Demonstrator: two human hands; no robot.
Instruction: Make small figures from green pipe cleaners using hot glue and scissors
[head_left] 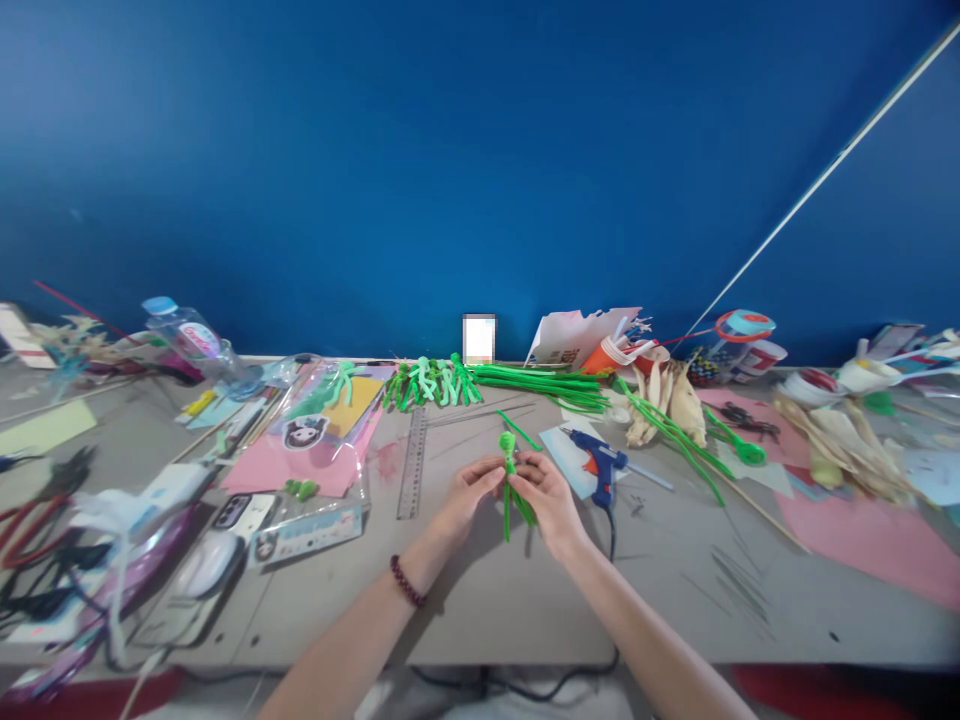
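Observation:
Between my two hands, over the middle of the table, is a small green pipe-cleaner figure (508, 455) with a round head and limbs hanging down. My left hand (478, 487) pinches it from the left with thumb and fingertips. From the right, my right hand (546, 492) grips its body, fingers closed around the limbs. Just behind them a loose green pipe cleaner (519, 430) lies on the table. A blue glue gun (604, 465) rests right of my right hand, and a clear ruler (412, 465) lies to the left of my left hand.
Along the wall sit several finished pipe-cleaner figures (431, 382) and a bundle of green pipe cleaners (540, 380). Dried husks (679, 405) and pink paper (874, 545) are on the right. At left are a water bottle (191, 340), a plastic sleeve (304, 430) and a white mouse (208, 563).

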